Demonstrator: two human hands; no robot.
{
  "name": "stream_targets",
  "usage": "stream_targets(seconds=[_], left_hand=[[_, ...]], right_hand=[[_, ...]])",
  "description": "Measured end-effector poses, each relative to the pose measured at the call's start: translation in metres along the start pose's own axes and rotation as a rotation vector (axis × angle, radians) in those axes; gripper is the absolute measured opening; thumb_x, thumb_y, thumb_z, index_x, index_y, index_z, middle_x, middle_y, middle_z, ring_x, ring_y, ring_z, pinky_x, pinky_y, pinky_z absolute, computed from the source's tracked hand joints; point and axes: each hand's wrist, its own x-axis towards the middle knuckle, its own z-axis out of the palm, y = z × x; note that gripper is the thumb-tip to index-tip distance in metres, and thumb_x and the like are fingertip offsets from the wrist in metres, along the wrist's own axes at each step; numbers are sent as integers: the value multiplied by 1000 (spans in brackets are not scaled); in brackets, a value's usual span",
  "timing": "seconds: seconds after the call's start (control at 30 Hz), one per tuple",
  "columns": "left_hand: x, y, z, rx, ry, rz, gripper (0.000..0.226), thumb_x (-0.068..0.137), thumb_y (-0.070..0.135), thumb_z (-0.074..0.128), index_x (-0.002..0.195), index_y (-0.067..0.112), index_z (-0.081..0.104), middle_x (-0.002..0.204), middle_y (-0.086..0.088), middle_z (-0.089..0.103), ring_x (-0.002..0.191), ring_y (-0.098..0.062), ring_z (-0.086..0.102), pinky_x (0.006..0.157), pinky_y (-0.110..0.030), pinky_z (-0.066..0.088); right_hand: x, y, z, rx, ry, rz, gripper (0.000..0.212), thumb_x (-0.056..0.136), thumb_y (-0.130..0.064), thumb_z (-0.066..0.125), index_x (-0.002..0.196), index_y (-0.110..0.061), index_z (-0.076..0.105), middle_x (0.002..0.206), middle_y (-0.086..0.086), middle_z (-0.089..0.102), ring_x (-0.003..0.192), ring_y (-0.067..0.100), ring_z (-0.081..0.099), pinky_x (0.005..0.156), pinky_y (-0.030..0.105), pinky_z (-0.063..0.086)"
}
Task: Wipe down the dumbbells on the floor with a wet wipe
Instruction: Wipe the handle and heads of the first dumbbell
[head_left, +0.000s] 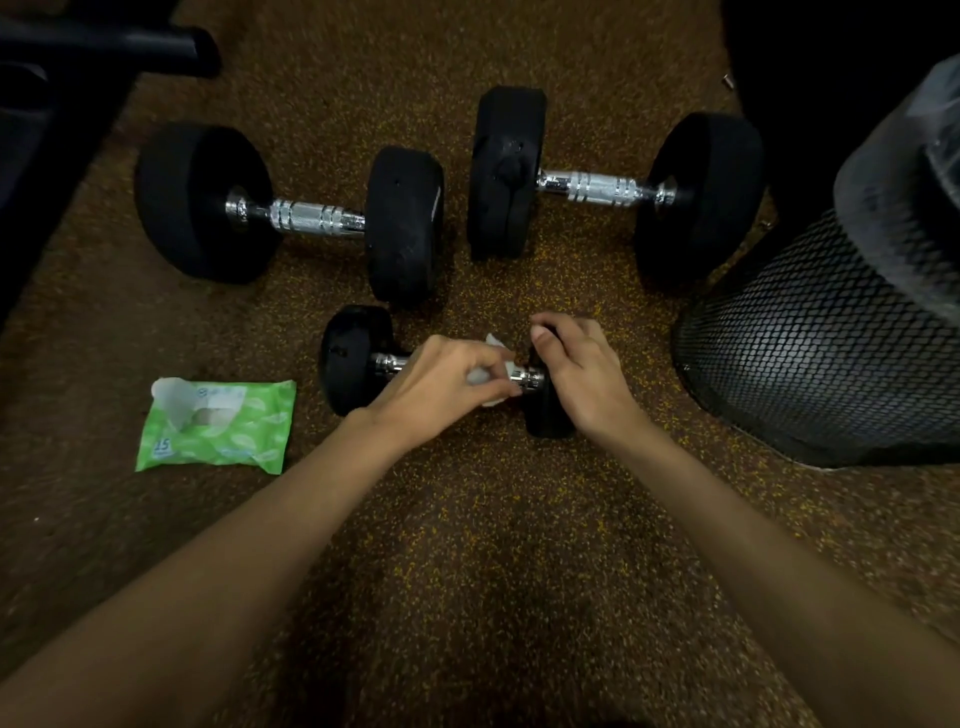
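At the middle of the speckled brown floor (467, 545), the left hand (436, 387) pinches a white wet wipe (495, 341) on the chrome handle (525, 376) of a small black dumbbell (350, 358) while the right hand (579, 376) clasps its right weight.

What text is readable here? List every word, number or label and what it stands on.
"15": near the lower left corner of the green wet wipe pack.
Smaller print elsewhere on the pack: too blurred to read.
Nothing else shows readable text.
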Motion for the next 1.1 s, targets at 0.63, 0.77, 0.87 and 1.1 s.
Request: stream_targets(seconds=[0.63,0.77,0.87,1.1], left_hand=[[22,5,-6,257,-211,-19,40,92,38,55,130,23,55,121,-1,62,112,-21,56,92,-33,42],[42,9,-12,150,-266,-213,33,95,47,46,83,25,67,75,2,63,84,-19,62,69,-29,45],[38,12,-2,204,-198,-181,35,98,46,38,78,27,60,77,0,60,85,-23,60,69,-30,38],[-1,-13,33,512,116,285,47,88,19,62,132,10,52,127,-5,60,120,-21,54,104,-33,33]], right_hand=[[8,-1,-2,-11,10,4,33,100,-34,39,127,-25,56,125,6,51,119,17,44,87,16,24],[9,-3,-2,-4,18,2,32,100,-32,40,126,-23,57,124,8,52,120,19,44,91,19,26],[9,-1,-1,-12,23,-7,32,100,-32,40,126,-23,57,124,8,53,120,19,44,87,16,24],[10,7,4,-59,36,-37,32,100,-34,39,125,-25,57,124,6,53,116,14,45,84,10,21]])
